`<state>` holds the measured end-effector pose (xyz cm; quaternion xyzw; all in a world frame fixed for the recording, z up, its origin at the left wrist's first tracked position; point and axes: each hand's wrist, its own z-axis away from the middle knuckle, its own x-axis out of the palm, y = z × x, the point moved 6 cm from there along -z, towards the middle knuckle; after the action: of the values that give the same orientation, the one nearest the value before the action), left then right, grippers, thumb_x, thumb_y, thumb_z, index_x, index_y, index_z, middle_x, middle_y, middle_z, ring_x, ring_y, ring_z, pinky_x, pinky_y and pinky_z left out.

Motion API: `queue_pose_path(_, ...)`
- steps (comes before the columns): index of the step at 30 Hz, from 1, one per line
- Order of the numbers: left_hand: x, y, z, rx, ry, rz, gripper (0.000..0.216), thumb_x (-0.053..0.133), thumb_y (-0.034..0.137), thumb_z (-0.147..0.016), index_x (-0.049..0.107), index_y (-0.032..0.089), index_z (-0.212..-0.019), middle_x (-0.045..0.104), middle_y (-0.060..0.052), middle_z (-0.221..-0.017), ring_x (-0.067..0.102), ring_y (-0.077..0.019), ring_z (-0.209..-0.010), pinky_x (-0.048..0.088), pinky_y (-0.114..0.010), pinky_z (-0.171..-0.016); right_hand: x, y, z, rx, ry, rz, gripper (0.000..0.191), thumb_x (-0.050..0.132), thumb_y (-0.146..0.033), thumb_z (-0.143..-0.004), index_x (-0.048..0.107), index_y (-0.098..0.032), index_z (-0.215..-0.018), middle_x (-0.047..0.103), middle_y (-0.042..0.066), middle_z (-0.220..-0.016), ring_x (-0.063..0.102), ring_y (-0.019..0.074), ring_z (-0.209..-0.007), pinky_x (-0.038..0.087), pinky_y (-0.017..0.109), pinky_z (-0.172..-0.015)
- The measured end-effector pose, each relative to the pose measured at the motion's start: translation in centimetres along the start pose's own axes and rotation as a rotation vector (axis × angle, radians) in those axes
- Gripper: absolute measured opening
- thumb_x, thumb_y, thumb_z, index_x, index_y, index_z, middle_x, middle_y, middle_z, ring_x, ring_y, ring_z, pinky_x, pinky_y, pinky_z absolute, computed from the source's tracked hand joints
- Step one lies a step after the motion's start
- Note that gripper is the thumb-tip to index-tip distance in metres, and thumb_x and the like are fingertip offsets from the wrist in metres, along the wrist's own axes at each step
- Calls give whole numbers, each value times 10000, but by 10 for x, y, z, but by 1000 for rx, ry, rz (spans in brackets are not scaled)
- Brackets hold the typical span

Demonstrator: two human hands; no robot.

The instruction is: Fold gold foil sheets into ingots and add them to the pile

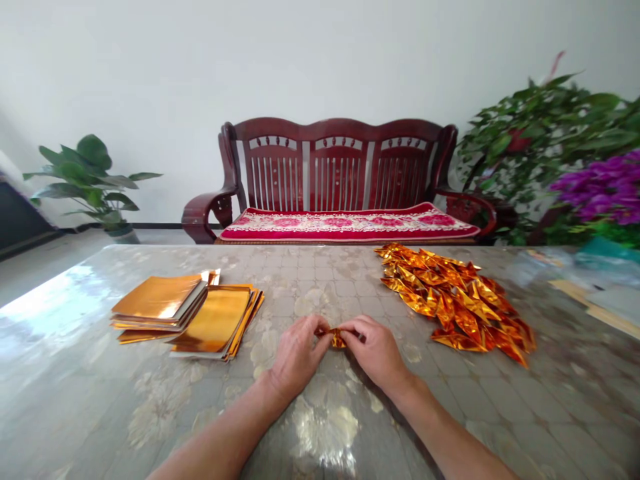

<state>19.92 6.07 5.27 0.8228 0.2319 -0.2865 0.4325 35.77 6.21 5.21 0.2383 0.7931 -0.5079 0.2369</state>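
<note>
My left hand (299, 353) and my right hand (376, 350) meet at the middle of the table, fingers pinched together on a small folded piece of gold foil paper (338, 337). Most of that piece is hidden by my fingertips. To the left lie stacks of flat gold foil sheets (187, 315). On the right sits a pile of several folded gold foil pieces (453, 297).
The glossy patterned table (320, 413) stretches across the view. A dark red wooden bench (340, 180) with a red cushion stands behind it. A green potted plant (93, 180) is at the far left. Leafy plants and purple flowers (600, 187) are at the right, near papers (595, 297).
</note>
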Motion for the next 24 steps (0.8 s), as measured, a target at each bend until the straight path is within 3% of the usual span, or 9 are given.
queue_pose_path(4,2,-5,0,-55,-11,10,133,640,126,-869,656,220,-962,706,13,-871,644,-150,-829,475,-251,-764,2,-5,3,-42,-12,31,184,591,-151,-868,748,-246,-864,683,11,-822,650,164,-796,467,257,-717)
queue_pose_path(10,4,-2,-3,-63,-57,-8,115,619,163,-902,707,234,-884,708,8,-838,643,-165,-860,454,-253,-783,4,-11,4,-110,-20,62,199,557,-108,-872,717,-227,-857,660,17,-822,637,165,-808,462,257,-728)
queue_pose_path(24,6,-2,-2,-51,-51,-35,123,593,175,-918,689,224,-859,676,10,-811,622,-155,-830,424,-247,-762,4,-12,4,-120,-24,114,161,561,-126,-886,671,-219,-814,642,13,-812,619,167,-799,449,253,-718)
